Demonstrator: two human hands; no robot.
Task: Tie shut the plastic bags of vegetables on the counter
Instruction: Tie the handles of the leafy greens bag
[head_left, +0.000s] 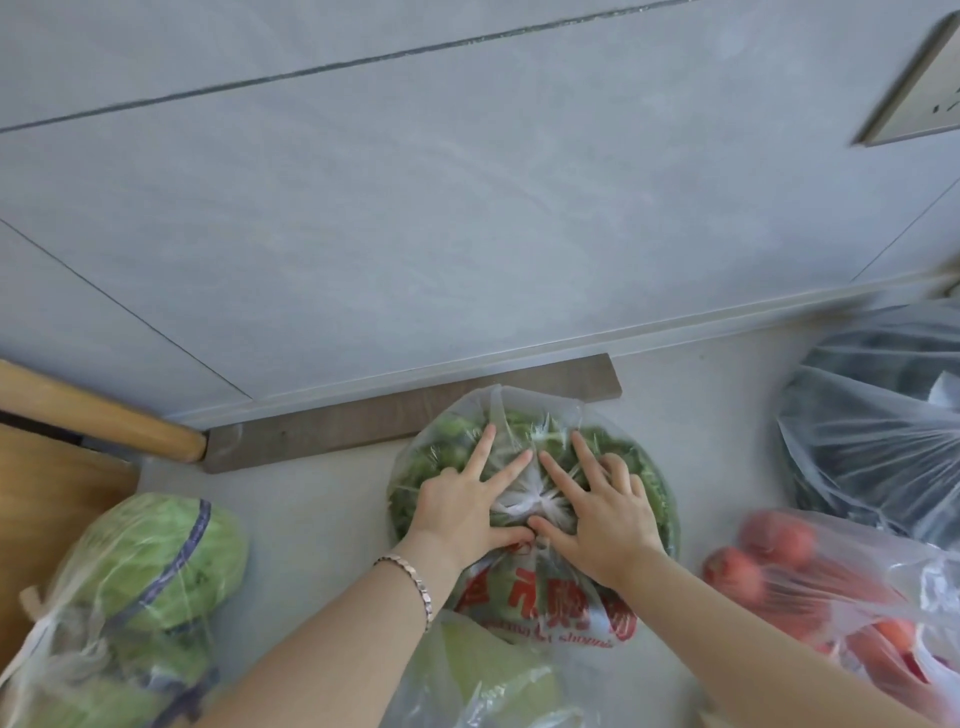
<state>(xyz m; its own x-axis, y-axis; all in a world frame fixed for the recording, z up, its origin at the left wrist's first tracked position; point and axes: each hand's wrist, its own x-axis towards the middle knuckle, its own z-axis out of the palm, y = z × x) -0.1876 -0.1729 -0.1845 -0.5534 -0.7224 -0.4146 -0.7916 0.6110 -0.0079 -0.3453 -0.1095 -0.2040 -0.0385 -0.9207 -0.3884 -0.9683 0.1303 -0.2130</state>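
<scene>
Left hand (462, 512) and right hand (610, 525) press flat on clear red-printed plastic bag of greens (441, 447), flanking its knot (537, 501). 2 grips released.

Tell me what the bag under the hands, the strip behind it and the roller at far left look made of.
Bag of greens: thin clear plastic film, glossy, wrinkled, leaves showing through. Strip: matte grey-brown, perhaps wood or laminate; unclear. Roller: likely pale wood, smooth, with a rounded end.
</scene>
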